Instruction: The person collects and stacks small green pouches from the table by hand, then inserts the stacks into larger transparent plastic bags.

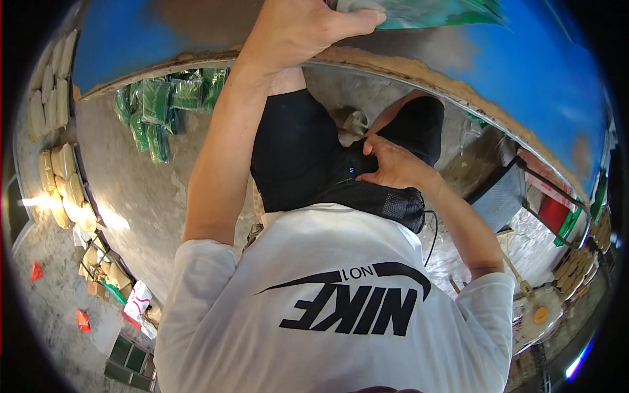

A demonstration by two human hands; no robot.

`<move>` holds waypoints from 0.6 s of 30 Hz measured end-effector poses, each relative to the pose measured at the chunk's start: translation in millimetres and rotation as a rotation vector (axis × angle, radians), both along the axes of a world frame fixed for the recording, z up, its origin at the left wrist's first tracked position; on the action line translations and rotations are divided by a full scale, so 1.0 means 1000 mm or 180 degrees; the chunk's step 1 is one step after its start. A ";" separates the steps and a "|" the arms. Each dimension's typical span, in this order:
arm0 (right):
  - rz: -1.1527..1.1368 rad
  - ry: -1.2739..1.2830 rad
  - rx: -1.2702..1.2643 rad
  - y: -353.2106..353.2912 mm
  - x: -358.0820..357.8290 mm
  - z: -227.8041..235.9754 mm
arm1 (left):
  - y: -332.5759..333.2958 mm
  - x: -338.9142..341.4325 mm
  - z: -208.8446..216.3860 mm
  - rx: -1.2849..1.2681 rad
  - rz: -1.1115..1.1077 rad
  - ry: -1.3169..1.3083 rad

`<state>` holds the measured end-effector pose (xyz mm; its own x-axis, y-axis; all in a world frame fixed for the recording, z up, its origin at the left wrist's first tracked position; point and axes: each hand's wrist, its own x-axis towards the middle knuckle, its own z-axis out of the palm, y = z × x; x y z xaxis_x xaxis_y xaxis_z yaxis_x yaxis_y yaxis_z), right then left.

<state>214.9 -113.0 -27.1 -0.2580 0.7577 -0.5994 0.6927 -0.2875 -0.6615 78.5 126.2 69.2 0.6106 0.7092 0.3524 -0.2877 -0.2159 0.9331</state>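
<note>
My left hand [308,26] reaches up over the blue table, at the top edge of the view. Its thumb lies on the near edge of a clear and green plastic bag [432,14], which the hand appears to grip; the other fingers and the bag's far part are cut off. My right hand [396,164] is down at my lap, thumb and forefinger apart. Its fingertips rest by a small black device [350,171] with tiny blue lights. Below that hand a black mesh pouch [400,208] hangs at my waist, with a thin black cable [435,236].
The blue table [544,72] has a worn brown front edge. Several green plastic-wrapped packs [156,101] lie on the floor beyond my left arm. Tan sacks [64,177] are at the far left. A metal-framed chair [501,190] and a round fan [540,313] stand at right.
</note>
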 end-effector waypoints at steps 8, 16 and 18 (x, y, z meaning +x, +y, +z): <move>0.0276 -0.0213 -0.0622 0.012 -0.016 0.008 | -0.008 -0.003 0.005 -0.0535 -0.0015 -0.0057; 0.0373 0.0014 -0.0811 0.012 -0.005 -0.004 | -0.007 -0.001 0.001 -0.0572 -0.0190 -0.0228; 0.0461 0.0074 -0.0854 0.010 -0.002 -0.005 | -0.007 -0.003 0.004 -0.0603 -0.0104 -0.0144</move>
<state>213.0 -103.0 -32.0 -0.3678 0.5273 -0.7660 0.7249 -0.3534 -0.5913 75.8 118.9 73.1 0.6209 0.7456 0.2420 -0.3343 -0.0274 0.9421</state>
